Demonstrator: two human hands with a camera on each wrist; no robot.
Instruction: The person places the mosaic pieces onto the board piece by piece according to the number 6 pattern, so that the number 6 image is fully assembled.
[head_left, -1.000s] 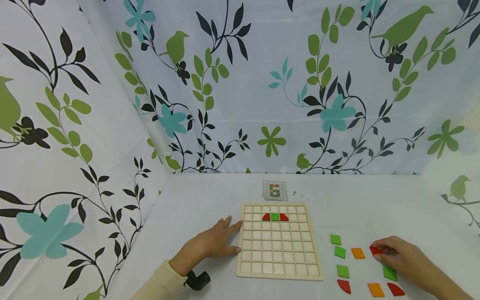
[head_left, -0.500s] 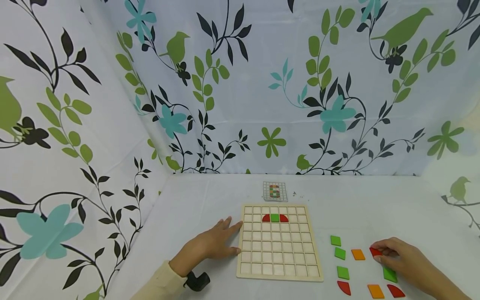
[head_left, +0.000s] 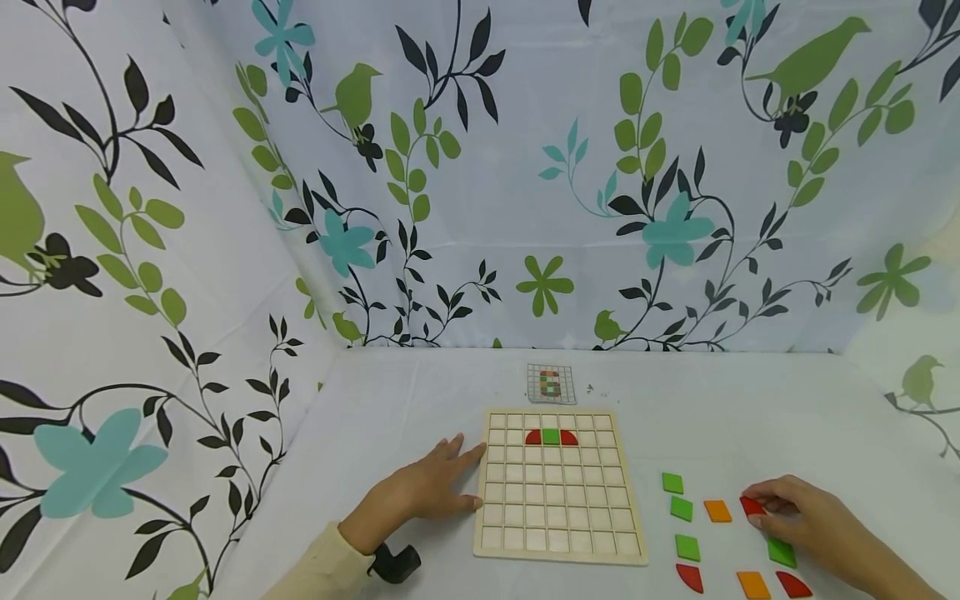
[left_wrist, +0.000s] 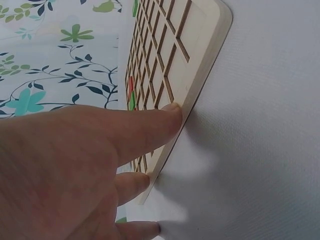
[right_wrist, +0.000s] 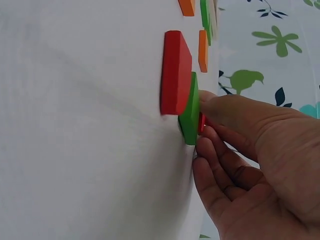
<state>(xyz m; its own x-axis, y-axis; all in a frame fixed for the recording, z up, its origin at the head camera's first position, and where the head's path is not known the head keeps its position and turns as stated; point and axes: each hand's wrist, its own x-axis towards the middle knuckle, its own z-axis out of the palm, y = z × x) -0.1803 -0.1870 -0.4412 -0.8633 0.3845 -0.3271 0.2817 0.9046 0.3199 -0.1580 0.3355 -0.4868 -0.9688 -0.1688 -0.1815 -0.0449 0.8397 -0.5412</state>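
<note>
The fingers [right_wrist: 220, 187] of your right hand [head_left: 806, 525] are curled, with a red piece [head_left: 753, 506] pinched between thumb and fingertips; a grip at the edge probably suits so flat a thing and leaves part of its face uncovered. Whether it is clear of the desk [head_left: 420, 383], you cannot tell from here.

Just below the thumb, partly under the hand, lies a green piece [head_left: 782, 553], with a red quarter-round [head_left: 793, 585] and an orange square [head_left: 753, 585] nearer you. Left of the fingertips is another orange square [head_left: 717, 512]; farther left are three green squares [head_left: 682, 508] and a second red quarter-round [head_left: 690, 577]. They lie flat with gaps between, likely so you can take one without nudging its neighbours.

Your left hand [head_left: 431, 483] holds nothing: its fingers are spread, thumb and one finger touching the left edge of the wooden grid board [head_left: 555, 492], seemingly to keep it from sliding. To the right of those fingers, a green inset [head_left: 551, 437] sits between two red insets [head_left: 533, 437], each in its own cell. The patterned card [head_left: 551, 383] lies past the board's far edge, where neither hand covers it.
</note>
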